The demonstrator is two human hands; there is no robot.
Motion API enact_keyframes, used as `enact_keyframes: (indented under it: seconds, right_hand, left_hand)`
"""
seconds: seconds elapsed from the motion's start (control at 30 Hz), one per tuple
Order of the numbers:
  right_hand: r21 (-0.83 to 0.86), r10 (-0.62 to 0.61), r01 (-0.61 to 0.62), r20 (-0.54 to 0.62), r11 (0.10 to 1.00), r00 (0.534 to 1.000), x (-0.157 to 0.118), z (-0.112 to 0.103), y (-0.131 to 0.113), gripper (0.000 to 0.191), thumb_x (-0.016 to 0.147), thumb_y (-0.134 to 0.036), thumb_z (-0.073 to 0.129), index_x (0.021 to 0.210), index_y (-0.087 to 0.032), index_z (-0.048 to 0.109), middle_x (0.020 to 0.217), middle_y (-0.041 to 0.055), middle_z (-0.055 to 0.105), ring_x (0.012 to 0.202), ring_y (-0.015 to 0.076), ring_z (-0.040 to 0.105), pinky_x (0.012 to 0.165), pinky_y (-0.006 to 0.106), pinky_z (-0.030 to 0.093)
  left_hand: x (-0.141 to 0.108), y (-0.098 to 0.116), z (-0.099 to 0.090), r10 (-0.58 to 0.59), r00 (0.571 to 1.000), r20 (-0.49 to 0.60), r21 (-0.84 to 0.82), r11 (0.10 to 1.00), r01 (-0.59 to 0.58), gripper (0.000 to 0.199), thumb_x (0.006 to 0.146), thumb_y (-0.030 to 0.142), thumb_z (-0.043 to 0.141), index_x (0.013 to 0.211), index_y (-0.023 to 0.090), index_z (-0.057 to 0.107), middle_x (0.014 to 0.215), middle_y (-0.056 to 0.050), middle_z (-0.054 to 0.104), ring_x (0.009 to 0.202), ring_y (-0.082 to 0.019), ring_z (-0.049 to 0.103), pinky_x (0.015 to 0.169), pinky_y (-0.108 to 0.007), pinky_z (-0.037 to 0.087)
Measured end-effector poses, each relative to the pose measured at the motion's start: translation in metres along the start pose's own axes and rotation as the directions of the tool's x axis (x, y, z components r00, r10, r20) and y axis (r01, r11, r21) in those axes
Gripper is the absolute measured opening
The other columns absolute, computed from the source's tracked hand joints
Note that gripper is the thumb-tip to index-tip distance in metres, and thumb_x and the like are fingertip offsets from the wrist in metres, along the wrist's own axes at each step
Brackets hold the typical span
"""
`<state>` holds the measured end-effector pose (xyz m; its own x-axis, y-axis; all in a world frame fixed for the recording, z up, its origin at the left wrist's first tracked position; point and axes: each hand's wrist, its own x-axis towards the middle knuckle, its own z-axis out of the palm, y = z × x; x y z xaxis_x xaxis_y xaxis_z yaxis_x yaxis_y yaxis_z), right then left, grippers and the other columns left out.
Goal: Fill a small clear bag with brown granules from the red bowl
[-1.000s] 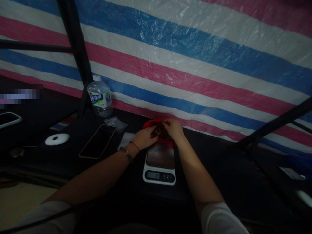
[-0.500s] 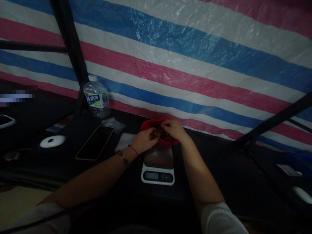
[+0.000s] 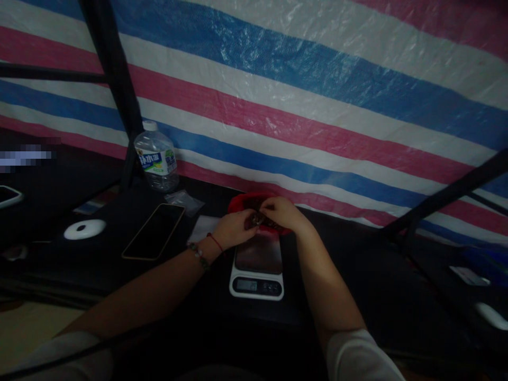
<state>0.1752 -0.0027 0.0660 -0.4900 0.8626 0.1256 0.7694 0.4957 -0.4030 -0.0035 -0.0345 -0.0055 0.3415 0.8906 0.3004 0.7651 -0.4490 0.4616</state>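
A red container (image 3: 237,203) with small dark brown pieces (image 3: 273,221) in it lies at the far end of a white kitchen scale (image 3: 257,295). Over the container, my left hand (image 3: 235,228) has its fingers closed round a small dark, slightly shiny thing whose kind I cannot make out. My right hand (image 3: 282,212) is beside it, thumb and fingertips pinched together at the same spot. What lies between the right fingertips is too small and dim to name. The scale's display is lit, with digits too blurred to read surely.
Left of the scale lie a white sheet (image 3: 201,228), a phone (image 3: 154,232), a clear plastic bag (image 3: 186,201) and a white round object (image 3: 84,229). A clear bottle (image 3: 156,159) stands behind them by a dark post (image 3: 115,74). Striped sheeting (image 3: 278,116) hangs along the back.
My right fingertips have shifted slightly left and down, closer to the left fingers. My left hand stays nearly in place over the red container.
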Motion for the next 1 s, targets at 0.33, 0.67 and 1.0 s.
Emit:
enact_keyframes:
  seconds: [0.33,0.67,1.0]
  right_hand:
    - [0.004,-0.013,0.013,-0.044,1.000,0.999,-0.012,-0.020,0.003,0.021,0.085,-0.018,0.051,0.091,-0.016,0.071,0.089,0.0063,0.071,0.079,0.0174,0.062,0.073,0.028,0.044]
    - [0.175,-0.151,0.146,0.012,0.974,0.989,-0.006,0.001,-0.017,0.021,0.087,-0.014,0.047,0.092,-0.016,0.067,0.092,0.0034,0.067,0.082,0.0137,0.059,0.076,0.026,0.042]
    - [0.308,-0.216,0.170,0.122,0.936,0.969,0.007,0.033,-0.022,0.019,0.081,-0.008,0.051,0.078,-0.012,0.069,0.072,0.0012,0.063,0.064,0.0110,0.052,0.064,0.024,0.038]
  left_hand:
    - [0.000,-0.017,-0.006,0.494,0.834,0.246,-0.197,0.868,-0.456,0.059,0.069,0.053,0.071,0.120,0.026,0.060,0.109,-0.004,0.069,0.099,-0.023,0.064,0.083,-0.029,0.048]
    - [0.007,-0.037,0.006,0.213,0.904,-0.370,-0.323,0.883,-0.341,0.058,0.087,0.049,0.050,0.134,0.015,0.043,0.105,-0.009,0.065,0.098,-0.022,0.062,0.090,-0.036,0.047]
    - [0.004,-0.030,0.014,0.261,0.819,-0.511,-0.281,0.849,-0.447,0.055,0.096,0.049,0.027,0.138,0.015,0.038,0.111,-0.012,0.059,0.103,-0.022,0.057,0.091,-0.038,0.045]
